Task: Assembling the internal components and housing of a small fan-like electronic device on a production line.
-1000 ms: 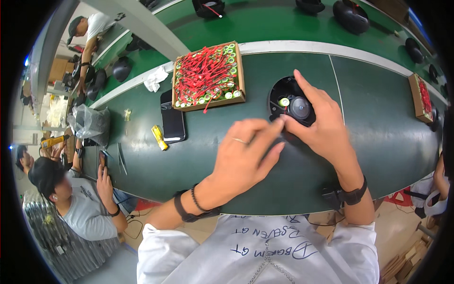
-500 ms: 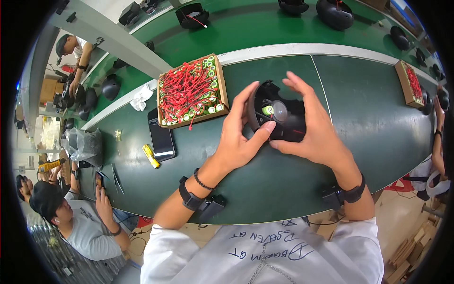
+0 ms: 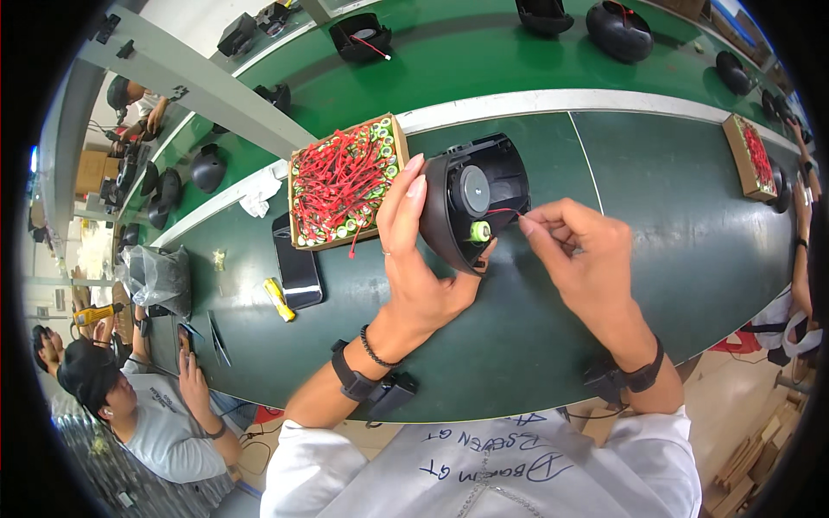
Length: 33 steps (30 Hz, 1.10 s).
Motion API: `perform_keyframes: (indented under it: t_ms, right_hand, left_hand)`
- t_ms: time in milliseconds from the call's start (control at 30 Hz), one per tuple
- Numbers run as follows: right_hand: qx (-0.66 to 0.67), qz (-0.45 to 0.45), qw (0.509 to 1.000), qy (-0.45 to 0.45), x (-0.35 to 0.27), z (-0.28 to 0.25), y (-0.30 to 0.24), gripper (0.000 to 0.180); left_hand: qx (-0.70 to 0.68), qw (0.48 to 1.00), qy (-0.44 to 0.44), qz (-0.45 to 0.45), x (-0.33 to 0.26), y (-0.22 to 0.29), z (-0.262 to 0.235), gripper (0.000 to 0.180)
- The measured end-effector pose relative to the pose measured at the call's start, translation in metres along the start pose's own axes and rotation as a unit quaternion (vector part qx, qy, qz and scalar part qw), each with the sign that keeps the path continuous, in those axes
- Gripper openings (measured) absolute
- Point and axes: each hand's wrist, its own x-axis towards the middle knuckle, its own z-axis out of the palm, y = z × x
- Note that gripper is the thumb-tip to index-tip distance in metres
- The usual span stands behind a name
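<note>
A rounded black plastic shell (image 3: 439, 220) is tilted up on its side over the table, and my left hand (image 3: 423, 289) grips it from the left and below. Inside it sit a round grey-black speaker (image 3: 474, 191) and, just below that, a green-wrapped battery cell (image 3: 480, 231). A thin red wire (image 3: 501, 211) runs from inside the shell toward its right rim. There my right hand (image 3: 591, 255) pinches the wire's end between thumb and forefinger. Those fingertips cover the end itself.
Left of the shell stands a carton (image 3: 345, 186) of green cells with red leads. Near it lie a dark phone (image 3: 298, 268), a yellow tool (image 3: 278, 300) and tweezers (image 3: 219, 338). More black shells (image 3: 619, 32) rest beyond the white ledge. A co-worker (image 3: 142, 406) sits at left.
The shell has turned onto its side and shifted left in my left hand. My right hand has let go of the shell's rim and now pinches the red wire.
</note>
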Motion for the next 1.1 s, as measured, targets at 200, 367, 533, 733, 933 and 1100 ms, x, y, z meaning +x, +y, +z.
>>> perform_keyframes:
  t_ms: [200, 367, 533, 733, 933, 1100]
  right_hand:
    - [-0.047, -0.078, 0.993, 0.077, -0.014, 0.039, -0.015, 0.008]
    - [-0.205, -0.240, 0.947, 0.068, -0.022, 0.045, -0.032, 0.017]
    - [-0.158, -0.278, 0.945, 0.071, -0.027, 0.036, -0.042, 0.022]
    - [-0.130, -0.246, 0.960, 0.007, -0.022, 0.037, -0.032, 0.023]
    - [-0.082, -0.224, 0.960, -0.146, 0.019, -0.026, -0.013, 0.018]
    - [-0.043, -0.022, 0.996, 0.081, 0.167, -0.074, 0.076, 0.052]
  left_hand:
    - [-0.107, 0.971, 0.134, -0.164, 0.000, 0.024, 0.016, 0.089]
    - [-0.350, 0.808, 0.218, -0.421, 0.020, 0.047, 0.013, 0.061]
    - [-0.381, 0.740, 0.281, -0.478, 0.037, 0.064, 0.004, 0.054]
    - [-0.390, 0.711, 0.263, -0.522, 0.060, 0.074, 0.007, 0.044]
    - [-0.342, 0.775, 0.264, -0.461, 0.055, 0.050, 0.024, 0.044]
    - [-0.393, 0.739, 0.141, -0.529, 0.052, 0.042, -0.003, 0.048]
